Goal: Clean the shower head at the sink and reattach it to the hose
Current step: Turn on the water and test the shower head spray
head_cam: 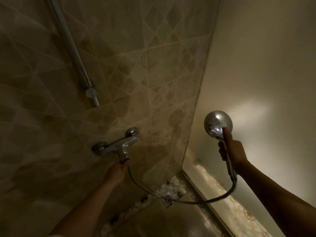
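A: At three o'clock, the right hand [233, 151] grips the shower head [218, 122] by its handle, thumb along the neck, the hose [196, 201] looping down from it

B: And at seven o'clock?

A: The left hand [118, 170] cups the hose fitting under the mixer valve [118, 146]; how its fingers lie I cannot tell. I'd steady that nut and keep the hose untwisted

Mixer [116, 146] sits on the tiled wall [51, 117], rail [71, 47] up above it. Left hand [118, 170] is right under the mixer, at the hose [188, 201] joint. The hose loops low over the floor drain [168, 198], up right to the shower head [218, 124] in the right hand [233, 151].
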The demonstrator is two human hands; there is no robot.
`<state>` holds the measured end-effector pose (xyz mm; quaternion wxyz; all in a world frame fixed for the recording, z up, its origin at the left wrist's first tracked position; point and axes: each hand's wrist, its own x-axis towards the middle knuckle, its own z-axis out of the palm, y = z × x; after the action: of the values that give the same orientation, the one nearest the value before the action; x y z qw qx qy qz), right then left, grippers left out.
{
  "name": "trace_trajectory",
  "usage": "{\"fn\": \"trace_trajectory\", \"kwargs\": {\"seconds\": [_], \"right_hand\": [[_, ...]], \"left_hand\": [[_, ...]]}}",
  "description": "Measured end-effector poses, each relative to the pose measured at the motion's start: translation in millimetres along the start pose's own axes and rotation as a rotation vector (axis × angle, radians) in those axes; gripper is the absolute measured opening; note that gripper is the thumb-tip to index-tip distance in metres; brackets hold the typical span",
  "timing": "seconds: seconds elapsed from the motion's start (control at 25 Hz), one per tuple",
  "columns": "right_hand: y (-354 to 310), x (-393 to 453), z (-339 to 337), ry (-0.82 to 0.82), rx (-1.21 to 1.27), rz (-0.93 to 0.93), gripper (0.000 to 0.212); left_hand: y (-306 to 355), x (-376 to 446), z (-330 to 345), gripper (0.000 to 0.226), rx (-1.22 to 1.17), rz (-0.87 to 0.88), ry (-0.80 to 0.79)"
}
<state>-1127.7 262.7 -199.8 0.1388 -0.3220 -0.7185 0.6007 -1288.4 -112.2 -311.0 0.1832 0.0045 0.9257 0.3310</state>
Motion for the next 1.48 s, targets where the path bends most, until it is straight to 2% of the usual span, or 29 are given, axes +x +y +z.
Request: {"fn": "trace_trajectory", "kwargs": {"seconds": [0.2,0.52,1.04,1.48], "right_hand": [[0.8,3.2,-5.9,0.024,0.002,-0.017,0.075],[4.6,8.8,-8.2,0.026,0.039,-0.010,0.075],[1.7,18.2,-12.7,-0.003,-0.001,-0.005,0.069],[-4.5,21.6,-16.2,-0.067,-0.006,-0.019,0.072]], "left_hand": [[2.3,-1.5,5.0,0.045,-0.047,0.010,0.035],[9.8,-3.1,10.3,0.046,-0.033,-0.006,0.052],[5.9,6.6,9.0,0.047,0.011,-0.035,-0.031],[5.0,8.1,12.4,0.047,-0.010,-0.036,0.009]]}}
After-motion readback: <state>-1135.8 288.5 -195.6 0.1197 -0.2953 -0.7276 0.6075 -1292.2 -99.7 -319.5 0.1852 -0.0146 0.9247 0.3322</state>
